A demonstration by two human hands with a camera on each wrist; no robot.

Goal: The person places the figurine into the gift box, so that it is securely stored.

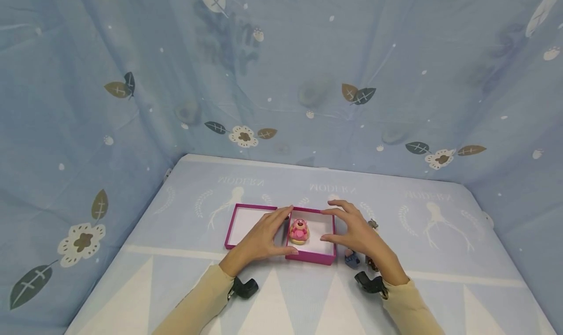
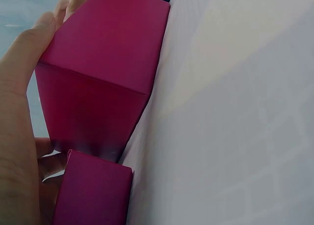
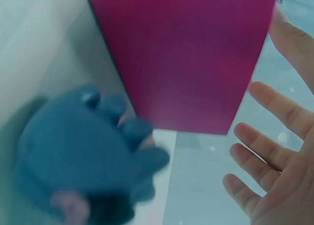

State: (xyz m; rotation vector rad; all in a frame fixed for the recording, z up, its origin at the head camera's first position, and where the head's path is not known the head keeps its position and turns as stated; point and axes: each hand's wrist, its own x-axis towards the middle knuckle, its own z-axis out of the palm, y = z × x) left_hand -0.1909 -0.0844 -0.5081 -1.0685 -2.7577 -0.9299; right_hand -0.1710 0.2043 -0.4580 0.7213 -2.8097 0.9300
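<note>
A magenta box [image 1: 310,257] with a white inside sits on the table, its top uncovered. Within it, at the left side, is a pink bear figure [image 1: 299,231]. My left hand [image 1: 263,233] reaches over the box's left side, thumb at the front rim and fingers toward the back corner. My right hand [image 1: 354,230] spreads thumb and fingers around the right side, fingertips near the rim. To the left, partly behind my left hand, lies a shallow magenta tray-like lid [image 1: 230,227], white side up. In the left wrist view, the lid's outer wall [image 2: 95,190] stands close beside the box.
Right of the box, partly under my right forearm, are a blue toy figure [image 1: 352,259], large in the right wrist view, a brownish figure [image 1: 371,263] and another small figure [image 1: 373,223]. Blue patterned cloth [image 1: 281,80] hangs behind the table [image 1: 440,256].
</note>
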